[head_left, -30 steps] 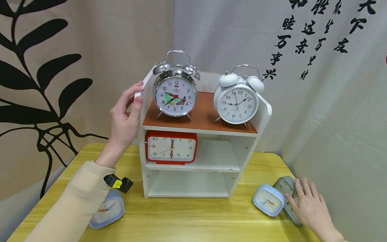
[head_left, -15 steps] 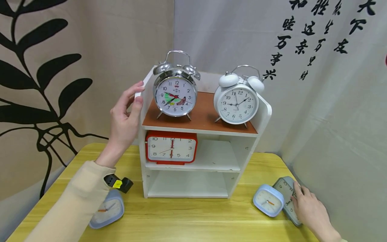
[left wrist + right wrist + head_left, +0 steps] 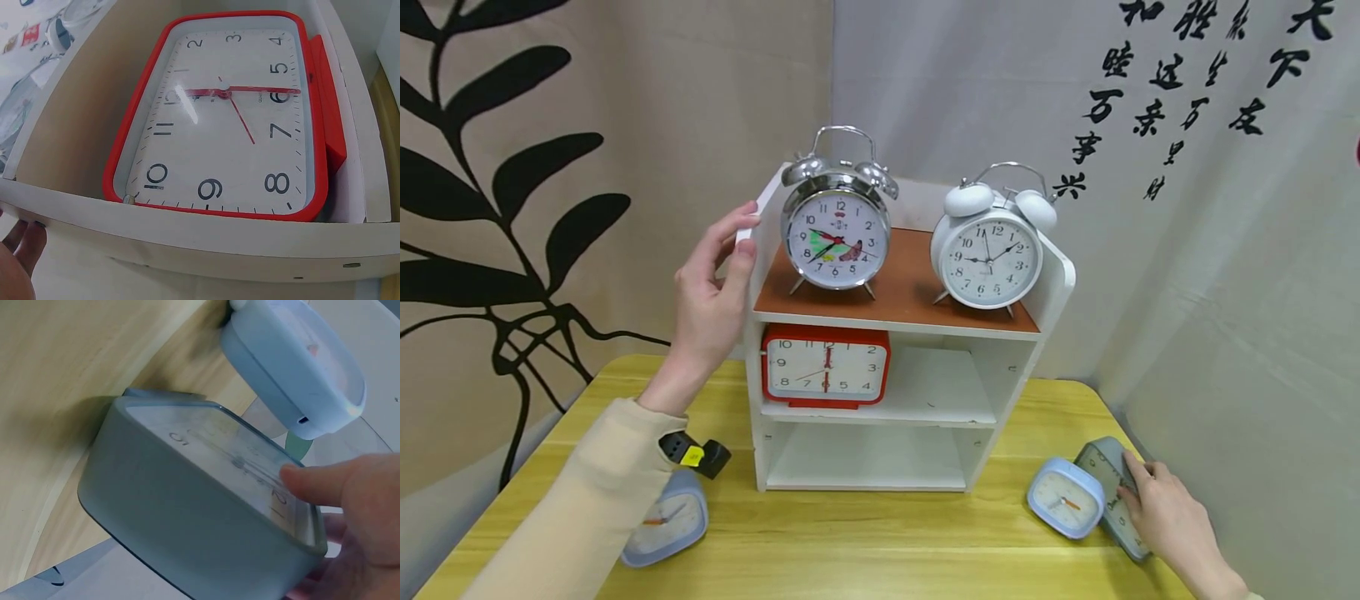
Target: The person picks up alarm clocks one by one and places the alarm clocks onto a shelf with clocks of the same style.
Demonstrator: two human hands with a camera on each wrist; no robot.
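1. A grey clock (image 3: 1101, 467) lies tilted on the wooden table (image 3: 850, 550), at the person's right; it is probably light, with a stiff case and a smooth, slippery front that could scratch or crack; its thick side rims look the surest place to take hold.
2. The right hand (image 3: 1176, 518) grips that clock by one end; the thumb presses on the front and the fingers go behind, parted about as wide as the case is thick; some fingertips are hidden.
3. A blue clock (image 3: 1066, 498) leans back just beside it; a second blue clock (image 3: 666, 529) lies at the left, partly hidden by a cream sleeve (image 3: 580, 508).
4. The left hand (image 3: 711, 300) pinches the left side panel of a white shelf unit (image 3: 895, 323); thumb and forefinger are slightly apart.
5. A red clock (image 3: 826, 371) stands on the middle shelf, at its left end.
6. A silver twin-bell clock (image 3: 835, 240) and a white twin-bell clock (image 3: 990, 258) stand on the brown top, apart.
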